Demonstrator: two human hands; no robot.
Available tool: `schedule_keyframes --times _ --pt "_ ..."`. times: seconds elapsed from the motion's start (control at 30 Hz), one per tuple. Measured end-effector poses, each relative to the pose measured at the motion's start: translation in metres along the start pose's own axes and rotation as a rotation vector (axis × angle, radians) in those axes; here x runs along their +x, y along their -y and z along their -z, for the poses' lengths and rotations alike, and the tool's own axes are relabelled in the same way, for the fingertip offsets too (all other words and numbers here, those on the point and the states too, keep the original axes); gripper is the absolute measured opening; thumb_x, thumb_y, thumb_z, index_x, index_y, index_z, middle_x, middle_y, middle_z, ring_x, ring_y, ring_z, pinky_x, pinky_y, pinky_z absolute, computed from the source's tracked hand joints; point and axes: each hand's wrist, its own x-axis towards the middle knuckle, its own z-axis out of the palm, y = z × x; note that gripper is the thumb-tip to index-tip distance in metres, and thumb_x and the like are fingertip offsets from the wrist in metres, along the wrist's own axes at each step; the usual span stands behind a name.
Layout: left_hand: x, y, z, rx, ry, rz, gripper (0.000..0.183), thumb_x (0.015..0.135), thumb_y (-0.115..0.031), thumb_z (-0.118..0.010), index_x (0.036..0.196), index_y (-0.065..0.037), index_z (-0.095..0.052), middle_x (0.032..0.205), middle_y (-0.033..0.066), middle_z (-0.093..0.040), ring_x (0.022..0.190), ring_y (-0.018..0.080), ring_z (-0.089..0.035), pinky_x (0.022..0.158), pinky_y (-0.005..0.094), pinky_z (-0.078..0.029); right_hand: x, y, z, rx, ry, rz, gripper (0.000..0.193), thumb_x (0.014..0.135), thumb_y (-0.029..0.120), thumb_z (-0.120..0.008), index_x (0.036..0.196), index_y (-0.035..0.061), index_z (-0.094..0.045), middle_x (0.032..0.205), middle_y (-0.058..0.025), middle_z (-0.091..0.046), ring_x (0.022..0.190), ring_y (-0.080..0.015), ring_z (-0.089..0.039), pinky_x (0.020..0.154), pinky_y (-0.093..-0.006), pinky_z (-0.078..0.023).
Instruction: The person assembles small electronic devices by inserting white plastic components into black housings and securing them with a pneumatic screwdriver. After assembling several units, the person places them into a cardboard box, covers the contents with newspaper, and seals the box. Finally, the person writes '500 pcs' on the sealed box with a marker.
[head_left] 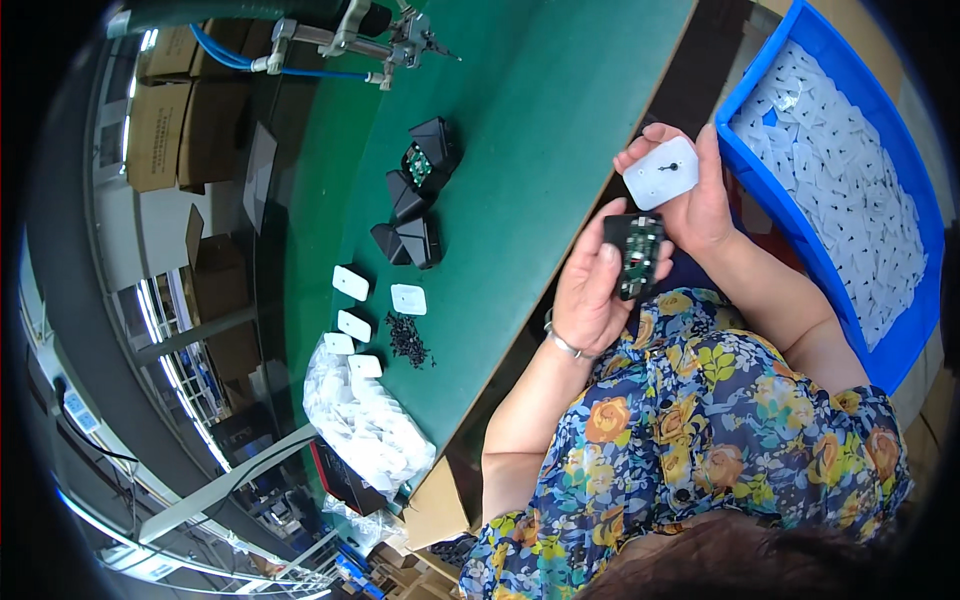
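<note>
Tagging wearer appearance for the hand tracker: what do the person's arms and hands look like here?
Both forearms are bare. The left hand has a thin silver bangle at its wrist; the right hand shows no jewellery. Short sleeves of a floral top, dark blue with yellow and orange flowers, end above the elbows.

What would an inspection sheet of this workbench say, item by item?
Surface: green bench mat.
Job's things: left hand holds a black housing with a circuit board; right hand holds a white cover plate.
Clutter: black housings, loose white plates, pile of black screws, bag of white parts.
Grippers: bare hands, both gripping.
Cables: blue hose to a suspended tool.
Surroundings: blue bin of white plates, cardboard boxes.
</note>
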Motion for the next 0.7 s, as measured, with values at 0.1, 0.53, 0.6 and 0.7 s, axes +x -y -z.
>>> schedule_keyframes --times 0.1,0.53,0.6,0.7 --pt "-0.003 -0.006 0.003 0.427 -0.151 -0.359 0.065 0.078 -0.002 -0.062 0.132 -0.003 -0.025 0.115 0.0136 -0.049 0.102 0.0215 -0.054 0.087 0.0315 -0.045 -0.008 0.000 -0.005 0.090 -0.004 -0.148 0.066 0.085 0.061 -0.032 0.107 0.0016 -0.051 0.096 -0.0106 -0.058 0.096 -0.0240 -0.055 0.090 -0.0363 -0.042" --pt "0.011 -0.002 -0.005 1.457 -0.277 -0.646 0.062 0.069 -0.015 -0.074 0.122 -0.004 -0.044 0.107 0.0178 -0.056 0.099 0.0296 -0.055 0.082 0.0341 -0.046 -0.027 -0.014 -0.032 0.078 -0.015 -0.404 0.076 0.084 0.065 -0.019 0.126 0.0049 -0.036 0.116 -0.0093 -0.049 0.107 -0.0202 -0.048 0.095 -0.0350 -0.038" --pt "0.009 -0.003 -0.004 1.571 -0.277 -0.691 0.065 0.067 -0.017 -0.075 0.122 -0.002 -0.043 0.106 0.0164 -0.057 0.097 0.0299 -0.056 0.080 0.0344 -0.047 -0.029 -0.015 -0.031 0.080 0.003 -0.403 0.076 0.084 0.065 -0.020 0.127 0.0048 -0.035 0.116 -0.0095 -0.048 0.108 -0.0203 -0.047 0.095 -0.0354 -0.038" --pt "0.006 -0.007 -0.001 1.684 -0.253 -0.686 0.071 0.064 -0.021 -0.076 0.123 0.000 -0.041 0.106 0.0141 -0.057 0.094 0.0304 -0.058 0.077 0.0337 -0.048 -0.031 -0.016 -0.029 0.043 0.012 -0.397 0.077 0.084 0.065 -0.021 0.131 0.0048 -0.028 0.120 -0.0095 -0.045 0.110 -0.0203 -0.045 0.096 -0.0355 -0.037"
